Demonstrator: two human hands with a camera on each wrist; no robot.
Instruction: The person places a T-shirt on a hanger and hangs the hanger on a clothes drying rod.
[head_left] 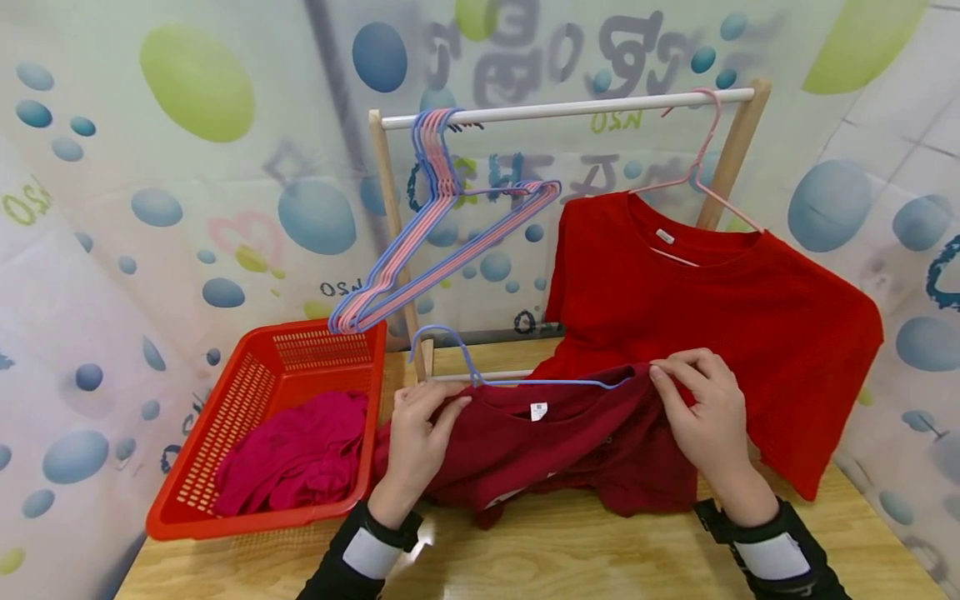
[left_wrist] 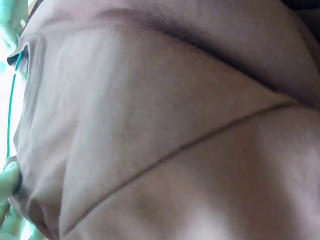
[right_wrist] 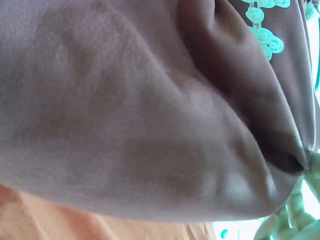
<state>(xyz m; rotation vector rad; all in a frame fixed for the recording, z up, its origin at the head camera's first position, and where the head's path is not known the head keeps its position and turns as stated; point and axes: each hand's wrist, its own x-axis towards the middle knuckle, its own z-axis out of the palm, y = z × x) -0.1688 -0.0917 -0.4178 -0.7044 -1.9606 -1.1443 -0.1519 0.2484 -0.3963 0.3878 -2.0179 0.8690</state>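
A dark red shirt [head_left: 517, 467] with a white neck label is held up over the table, its lower part bunched below. A blue hanger [head_left: 547, 382] runs across its neckline, hook pointing up and left; its arm ends are hidden in the cloth. My left hand [head_left: 412, 442] pinches the shirt's left shoulder beside the collar, near the hanger's hook. At the other shoulder, my right hand [head_left: 705, 408] pinches the cloth between thumb and fingers. Shirt fabric [left_wrist: 130, 115] fills most of the left wrist view. In the right wrist view, light trim [right_wrist: 270, 42] shows on the shirt.
Behind stands a rack with a white rail [head_left: 562, 108]. A bright red T-shirt [head_left: 690, 300] hangs there on a pink hanger [head_left: 703, 154], beside several blue and pink hangers [head_left: 420, 225]. At left, a red basket [head_left: 262, 529] holds a magenta garment [head_left: 300, 458].
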